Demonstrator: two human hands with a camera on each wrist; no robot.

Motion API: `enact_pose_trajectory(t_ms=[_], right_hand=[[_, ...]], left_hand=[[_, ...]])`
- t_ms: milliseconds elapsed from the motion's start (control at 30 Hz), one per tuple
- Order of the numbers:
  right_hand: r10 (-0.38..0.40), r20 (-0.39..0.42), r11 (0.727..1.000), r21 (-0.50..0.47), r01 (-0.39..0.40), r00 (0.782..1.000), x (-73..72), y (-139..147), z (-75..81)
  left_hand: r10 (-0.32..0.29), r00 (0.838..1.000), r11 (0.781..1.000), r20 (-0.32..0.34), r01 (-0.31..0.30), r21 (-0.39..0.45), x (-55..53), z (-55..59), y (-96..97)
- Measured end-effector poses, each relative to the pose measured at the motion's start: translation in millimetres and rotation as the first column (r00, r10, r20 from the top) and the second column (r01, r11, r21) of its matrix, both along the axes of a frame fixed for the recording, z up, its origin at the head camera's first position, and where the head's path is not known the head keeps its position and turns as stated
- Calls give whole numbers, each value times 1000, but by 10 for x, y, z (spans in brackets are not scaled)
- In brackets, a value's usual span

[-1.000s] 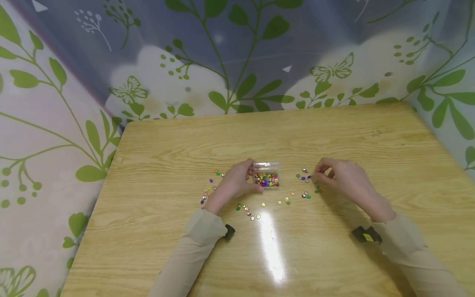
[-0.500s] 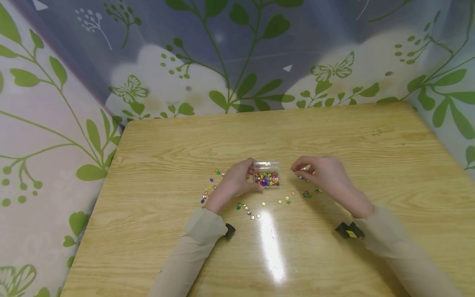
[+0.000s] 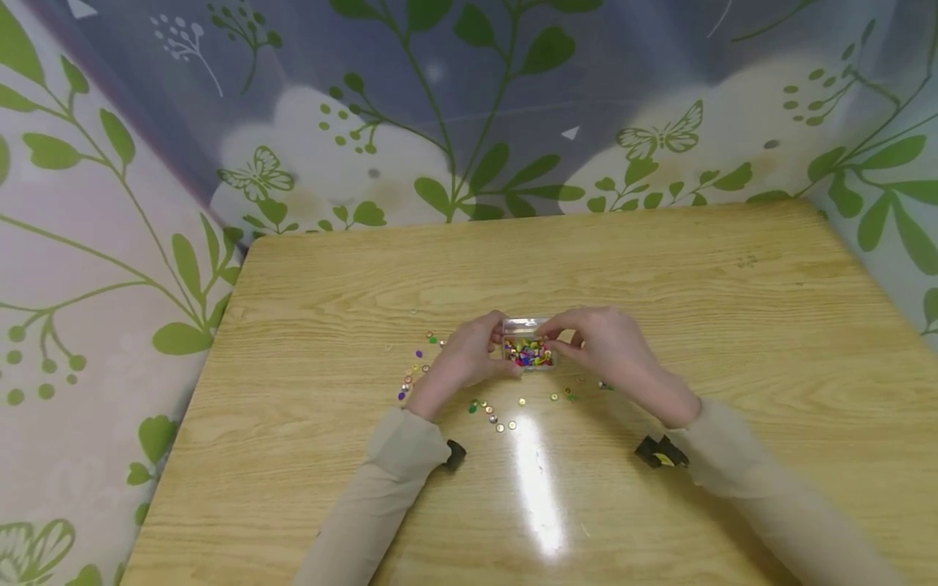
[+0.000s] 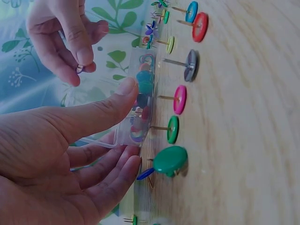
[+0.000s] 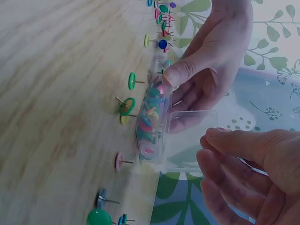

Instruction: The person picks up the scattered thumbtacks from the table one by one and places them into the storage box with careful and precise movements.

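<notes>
A small clear plastic box (image 5: pixel 153 129) full of colourful thumbtacks sits on the table, its clear lid (image 5: pixel 190 140) raised at the far side. My left hand (image 3: pixel 465 354) grips the box from its left, thumb on the near side and fingers behind. Over the box's right part, my right hand (image 3: pixel 608 346) pinches a thumbtack (image 4: pixel 80 69) between thumb and forefinger; most of that tack is hidden. In the left wrist view, loose tacks lie on their heads near the box, among them a pink thumbtack (image 4: pixel 180 99) and a green thumbtack (image 4: pixel 171 159).
The wooden table (image 3: pixel 352 277) carries more scattered thumbtacks, some left of the left hand, others in front of the box, such as a gold thumbtack (image 3: pixel 512 425). Patterned cloth (image 3: pixel 506 122) with leaves and butterflies stands behind the table and at its sides.
My right hand has moved left from the loose tacks on the right to above the box, pinching a thumbtack. The left hand and the box have stayed in place.
</notes>
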State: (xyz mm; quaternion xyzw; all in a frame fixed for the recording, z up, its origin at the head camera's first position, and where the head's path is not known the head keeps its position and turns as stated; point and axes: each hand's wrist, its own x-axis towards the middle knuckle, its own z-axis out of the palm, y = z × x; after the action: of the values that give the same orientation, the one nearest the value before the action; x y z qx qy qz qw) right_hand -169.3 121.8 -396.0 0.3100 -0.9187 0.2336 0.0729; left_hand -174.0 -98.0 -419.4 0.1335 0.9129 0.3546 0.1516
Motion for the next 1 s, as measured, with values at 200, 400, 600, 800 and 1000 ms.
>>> enact_pose_trajectory(t_ms=[200,400,600,800,1000], right_hand=[[-28,17,1000,1,28,999,5,-4,-22],[-56,39,998,-2,57,998,16,70,-2],[-84,19,996,-41,85,996,27,261,54],[-140,56,990,1,140,989,41,542,90],[-156,126,982,129,140,980,83,793,65]], left_hand=[[-2,1000,1000,-8,2,-8,-6,-1,6],[3,1000,1000,1,-3,-2,-6,-5,7],[9,1000,1000,9,-9,1,3,-3,4],[13,1000,1000,22,-13,-2,12,7,5],[17,999,1000,30,-17,-5,10,9,13]])
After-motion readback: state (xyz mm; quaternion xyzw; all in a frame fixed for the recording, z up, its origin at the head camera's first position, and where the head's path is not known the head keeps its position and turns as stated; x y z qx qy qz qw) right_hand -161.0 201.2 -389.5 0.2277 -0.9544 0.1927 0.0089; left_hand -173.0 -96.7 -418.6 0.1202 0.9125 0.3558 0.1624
